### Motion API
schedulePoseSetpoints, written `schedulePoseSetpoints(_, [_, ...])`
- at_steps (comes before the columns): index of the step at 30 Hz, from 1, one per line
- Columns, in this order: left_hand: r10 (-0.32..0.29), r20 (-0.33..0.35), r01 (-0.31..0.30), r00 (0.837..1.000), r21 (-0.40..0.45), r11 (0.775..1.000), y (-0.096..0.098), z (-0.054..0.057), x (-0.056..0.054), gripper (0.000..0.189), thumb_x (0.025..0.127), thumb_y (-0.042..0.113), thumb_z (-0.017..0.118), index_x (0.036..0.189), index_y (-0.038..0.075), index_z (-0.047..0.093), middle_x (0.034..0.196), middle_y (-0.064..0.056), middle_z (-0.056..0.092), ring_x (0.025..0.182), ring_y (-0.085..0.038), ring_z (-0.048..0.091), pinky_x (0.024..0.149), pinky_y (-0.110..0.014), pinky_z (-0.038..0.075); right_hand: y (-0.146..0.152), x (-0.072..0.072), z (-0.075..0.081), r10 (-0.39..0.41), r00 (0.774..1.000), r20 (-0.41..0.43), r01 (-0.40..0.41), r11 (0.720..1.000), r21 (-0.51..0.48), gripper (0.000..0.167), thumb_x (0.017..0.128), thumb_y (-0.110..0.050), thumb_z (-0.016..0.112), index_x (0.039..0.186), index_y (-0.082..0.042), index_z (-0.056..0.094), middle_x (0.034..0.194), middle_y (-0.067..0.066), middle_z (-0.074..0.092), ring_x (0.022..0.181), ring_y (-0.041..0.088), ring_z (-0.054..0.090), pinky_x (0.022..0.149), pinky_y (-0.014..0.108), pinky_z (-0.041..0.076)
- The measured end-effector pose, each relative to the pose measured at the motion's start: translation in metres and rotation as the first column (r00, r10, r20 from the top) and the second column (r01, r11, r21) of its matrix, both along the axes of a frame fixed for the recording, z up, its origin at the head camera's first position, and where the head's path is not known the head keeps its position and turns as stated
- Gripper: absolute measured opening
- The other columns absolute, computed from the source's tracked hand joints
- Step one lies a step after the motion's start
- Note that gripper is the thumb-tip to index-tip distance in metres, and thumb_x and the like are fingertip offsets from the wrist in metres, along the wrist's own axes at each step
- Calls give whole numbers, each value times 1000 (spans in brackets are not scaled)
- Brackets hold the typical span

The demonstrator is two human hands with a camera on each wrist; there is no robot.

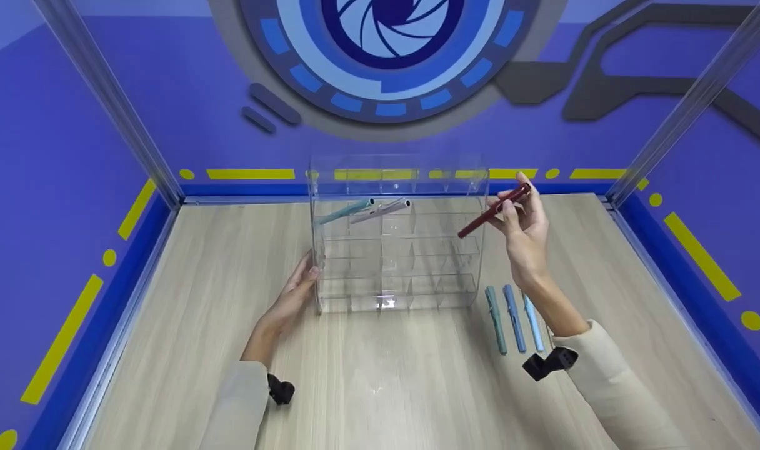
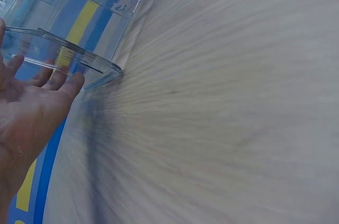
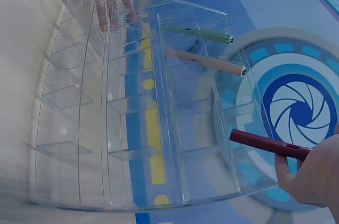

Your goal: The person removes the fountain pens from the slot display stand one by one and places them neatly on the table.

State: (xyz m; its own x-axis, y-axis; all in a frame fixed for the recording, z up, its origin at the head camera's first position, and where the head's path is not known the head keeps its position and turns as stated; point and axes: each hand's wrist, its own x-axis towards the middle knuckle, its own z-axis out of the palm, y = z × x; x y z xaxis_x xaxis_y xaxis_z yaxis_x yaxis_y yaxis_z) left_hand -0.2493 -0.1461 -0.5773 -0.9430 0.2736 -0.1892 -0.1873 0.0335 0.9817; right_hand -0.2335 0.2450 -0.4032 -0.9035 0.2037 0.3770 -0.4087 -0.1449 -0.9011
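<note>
A clear acrylic organizer (image 1: 395,300) with rows of small compartments stands in the middle of the table. My left hand (image 1: 295,290) rests against its left side, with fairly straight fingers (image 2: 71,83) at the clear wall in the left wrist view. Up by the right side of the organizer, my right hand (image 1: 527,234) pinches a dark red pen (image 1: 483,219) between thumb and fingers, the pen slanting down to the left. A teal pen (image 1: 345,211) and a pale pinkish pen (image 1: 380,211) lean in upper compartments on the left.
To the right of the organizer, a green pen (image 1: 496,322), a blue pen (image 1: 514,319) and a light blue pen (image 1: 533,322) lie side by side on the wooden table (image 1: 380,387), partly near the right forearm. Blue-purple panels (image 1: 167,94) enclose the table's back and sides.
</note>
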Motion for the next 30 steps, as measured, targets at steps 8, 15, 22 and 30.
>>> schedulePoseSetpoints(8, [-1, 18, 1, 1000, -12, 1000, 1, 1, 0, 76, 107, 55, 44, 166, 29, 4, 175, -3, -6, 162, -29, -5, 133, -51, 3, 36, 0, -4, -143, 988, 55, 140, 988, 66, 48, 102, -6, 60, 148, -10, 50, 108, 5, 69, 91, 15, 70, 74, 26, 64])
schedulePoseSetpoints(15, [9, 15, -9, 1000, -22, 1000, 1, 2, -1, 76, 107, 54, 43, 166, 27, 4, 175, -5, -4, 162, -30, -3, 132, -51, 3, 65, 3, -13, -225, 969, 106, 214, 971, 107, 43, 97, -9, 69, 139, -7, 59, 103, 1, 69, 87, 10, 69, 68, 19, 62])
schedulePoseSetpoints(22, [17, 19, -17, 1000, -12, 1000, -1, 3, 2, 78, 106, 56, 45, 166, 29, 4, 175, -3, -6, 162, -28, -5, 132, -52, 3, 91, 5, -31, -299, 936, 184, 267, 947, 177, 42, 94, -13, 74, 134, -8, 63, 99, -4, 70, 83, 7, 68, 68, 15, 60])
schedulePoseSetpoints(30, [-4, 10, 3, 1000, 42, 999, 1, 2, 1, 76, 107, 54, 44, 166, 30, 3, 175, -1, -4, 162, -26, -4, 133, -49, 4, 116, 9, -51, -313, 892, 325, 263, 946, 188, 40, 94, -13, 74, 133, -9, 63, 97, -8, 69, 82, 4, 68, 66, 14, 59])
